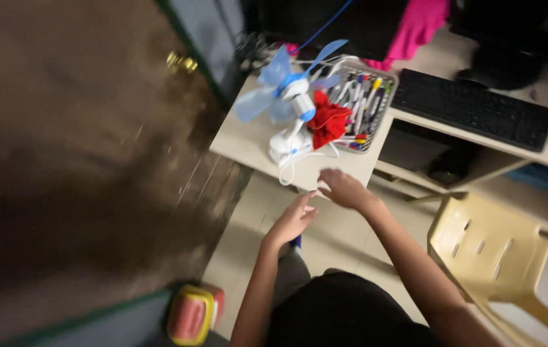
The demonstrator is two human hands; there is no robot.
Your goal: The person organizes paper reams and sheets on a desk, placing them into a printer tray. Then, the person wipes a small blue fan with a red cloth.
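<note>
Left hand (294,218): fingers loosely apart, empty, just below the table (248,142) edge. Right hand (343,188): fingers loosely curled, empty, at the table's front edge. Fan (292,109): white with blue blades, stood on the table near both hands. Red cloth (328,121): beside the fan, against a basket (383,106) of pens. Keyboard (473,108): well apart, right. Chair (495,254): lower right.

Glossy plastic fan (290,103), soft red cloth (328,121), white wire basket (376,122), and a seemingly matt laminate desk (248,138).
</note>
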